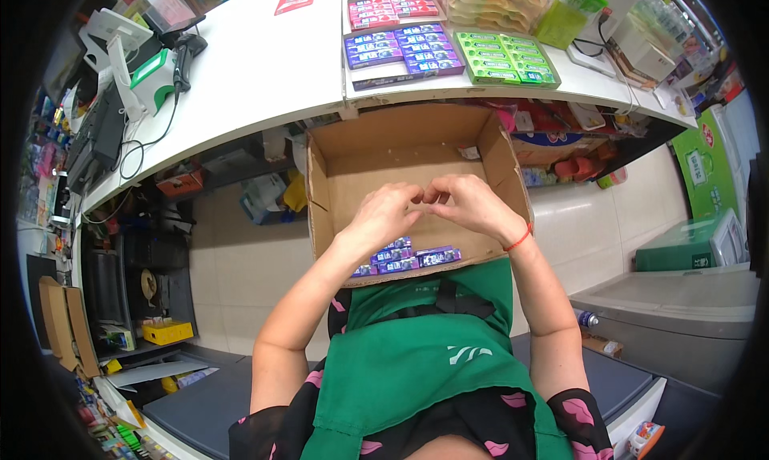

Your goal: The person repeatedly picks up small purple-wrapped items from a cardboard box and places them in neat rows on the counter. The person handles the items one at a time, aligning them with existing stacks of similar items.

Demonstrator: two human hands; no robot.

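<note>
My left hand [389, 206] and my right hand [467, 200] hover over an open cardboard box [408, 174], fingertips almost meeting. Their fingers are curled, thumbs apart from them, and I see nothing held in either. Several purple packs of chewing gum [393, 257] lie in the box along its near wall, partly hidden behind my left forearm. Most of the box floor is bare, with a small whitish scrap [468, 153] near the far right corner. The box's near edge is against my green apron [420, 364].
On the white counter [252, 57] sit display trays of purple gum [404, 54], green gum [507, 58] and pink gum [393, 10]. A barcode scanner [185, 60] stands at left, its cable hanging over the edge. A green bin [673, 249] is at right.
</note>
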